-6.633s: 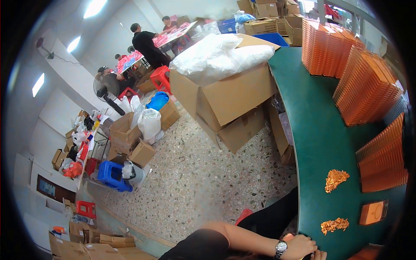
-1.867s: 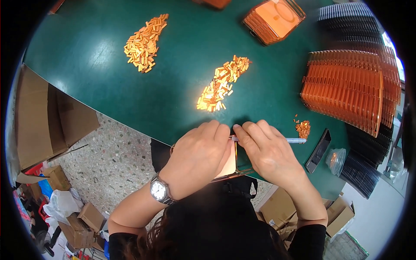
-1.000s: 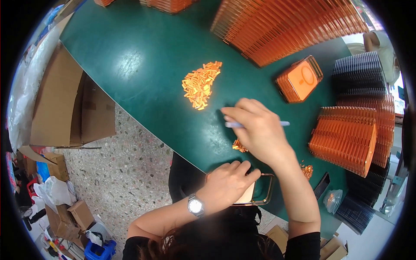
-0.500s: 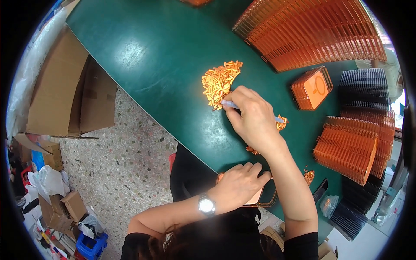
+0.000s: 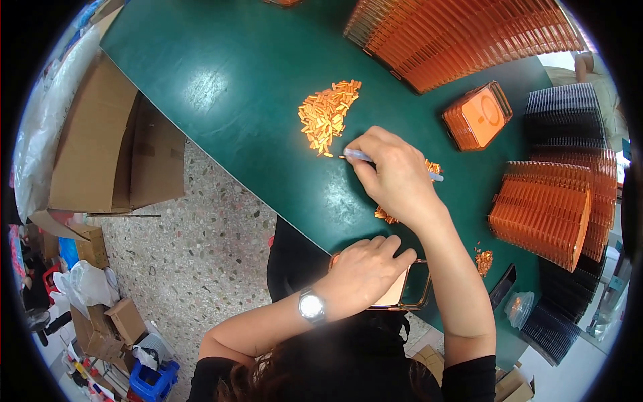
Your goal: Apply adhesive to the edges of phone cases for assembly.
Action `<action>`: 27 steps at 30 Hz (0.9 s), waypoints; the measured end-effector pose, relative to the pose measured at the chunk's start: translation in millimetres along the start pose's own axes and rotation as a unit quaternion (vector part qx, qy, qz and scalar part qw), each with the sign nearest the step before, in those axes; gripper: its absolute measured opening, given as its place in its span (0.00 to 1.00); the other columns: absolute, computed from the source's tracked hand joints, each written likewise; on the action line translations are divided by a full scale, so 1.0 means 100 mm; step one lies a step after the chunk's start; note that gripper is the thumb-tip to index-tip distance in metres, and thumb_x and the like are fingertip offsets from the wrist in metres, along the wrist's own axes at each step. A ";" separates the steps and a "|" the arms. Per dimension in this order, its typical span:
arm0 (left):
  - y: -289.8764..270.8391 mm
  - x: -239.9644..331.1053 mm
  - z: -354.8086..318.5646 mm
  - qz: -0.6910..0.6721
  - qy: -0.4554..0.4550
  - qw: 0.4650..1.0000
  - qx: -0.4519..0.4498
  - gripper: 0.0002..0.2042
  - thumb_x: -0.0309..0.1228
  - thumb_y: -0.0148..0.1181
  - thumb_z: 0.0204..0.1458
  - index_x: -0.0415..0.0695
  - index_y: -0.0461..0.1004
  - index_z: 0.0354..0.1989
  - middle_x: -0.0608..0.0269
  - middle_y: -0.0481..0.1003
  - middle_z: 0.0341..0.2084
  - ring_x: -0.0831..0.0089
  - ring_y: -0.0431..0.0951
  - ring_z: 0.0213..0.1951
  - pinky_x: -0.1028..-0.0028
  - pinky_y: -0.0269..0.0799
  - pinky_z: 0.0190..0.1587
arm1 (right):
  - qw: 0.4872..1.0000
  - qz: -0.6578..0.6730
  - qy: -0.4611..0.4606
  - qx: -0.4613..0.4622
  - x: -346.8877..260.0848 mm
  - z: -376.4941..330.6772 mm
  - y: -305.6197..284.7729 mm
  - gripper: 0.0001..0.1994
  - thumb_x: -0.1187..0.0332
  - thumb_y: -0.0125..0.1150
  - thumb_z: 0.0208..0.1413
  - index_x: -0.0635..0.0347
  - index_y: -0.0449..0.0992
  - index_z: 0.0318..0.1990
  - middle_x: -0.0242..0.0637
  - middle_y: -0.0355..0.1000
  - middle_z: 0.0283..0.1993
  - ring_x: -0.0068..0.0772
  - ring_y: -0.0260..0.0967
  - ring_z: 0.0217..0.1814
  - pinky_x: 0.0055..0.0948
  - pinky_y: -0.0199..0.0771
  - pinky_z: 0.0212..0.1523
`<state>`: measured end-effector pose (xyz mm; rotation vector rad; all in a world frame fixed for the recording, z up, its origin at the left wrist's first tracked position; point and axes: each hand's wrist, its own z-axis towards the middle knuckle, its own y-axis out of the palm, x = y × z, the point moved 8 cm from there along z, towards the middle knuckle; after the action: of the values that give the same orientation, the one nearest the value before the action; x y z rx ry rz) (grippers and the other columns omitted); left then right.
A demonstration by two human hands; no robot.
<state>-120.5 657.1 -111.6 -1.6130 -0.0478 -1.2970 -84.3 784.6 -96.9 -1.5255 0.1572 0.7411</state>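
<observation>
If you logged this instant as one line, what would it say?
right hand: holds thin tool, tip at pile of small orange pieces | left hand: on flat orange tray at table edge | green table

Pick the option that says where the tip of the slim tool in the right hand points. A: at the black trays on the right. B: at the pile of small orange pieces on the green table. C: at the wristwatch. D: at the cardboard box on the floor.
B: the right hand holds the slim tool with its tip just below the pile of small orange pieces on the green table.
</observation>
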 end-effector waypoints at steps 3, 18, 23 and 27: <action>0.02 0.00 0.00 -0.014 -0.007 1.000 -0.005 0.11 0.27 0.58 0.54 0.43 0.75 0.46 0.59 0.71 0.34 0.64 0.78 0.40 0.65 0.78 0.45 | 1.000 -0.011 0.009 0.002 -0.02 0.02 0.05 0.05 0.71 0.64 0.58 0.62 0.81 0.38 0.42 0.75 0.38 0.50 0.75 0.43 0.44 0.75 0.44; -0.04 -0.10 0.05 -0.139 -0.053 0.989 0.016 0.05 0.24 0.57 0.60 0.37 0.73 0.42 0.45 0.76 0.36 0.47 0.79 0.39 0.57 0.76 0.44 | 0.999 -0.029 -0.027 0.016 0.03 -0.08 -0.01 0.06 0.71 0.60 0.59 0.65 0.77 0.36 0.48 0.74 0.39 0.54 0.75 0.46 0.49 0.75 0.47; -0.16 -0.16 0.07 -0.168 -0.113 0.979 -0.005 0.05 0.23 0.58 0.60 0.34 0.74 0.40 0.42 0.77 0.37 0.42 0.79 0.41 0.55 0.76 0.45 | 0.995 0.069 -0.043 0.057 0.11 -0.83 -0.78 0.03 0.75 0.62 0.56 0.64 0.75 0.36 0.44 0.73 0.38 0.51 0.74 0.43 0.44 0.75 0.44; -0.16 -0.18 0.14 -0.166 -0.120 0.979 -0.026 0.05 0.23 0.57 0.60 0.34 0.76 0.38 0.43 0.79 0.36 0.43 0.80 0.40 0.56 0.76 0.44 | 0.996 0.074 -0.048 -0.005 0.13 -1.43 -0.66 0.08 0.77 0.65 0.48 0.62 0.73 0.35 0.40 0.69 0.37 0.46 0.71 0.41 0.42 0.76 0.37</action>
<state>-127.9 683.9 -112.6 -1.8542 -0.4512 -1.3520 10.2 664.1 -60.2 -1.4957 0.1973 0.9320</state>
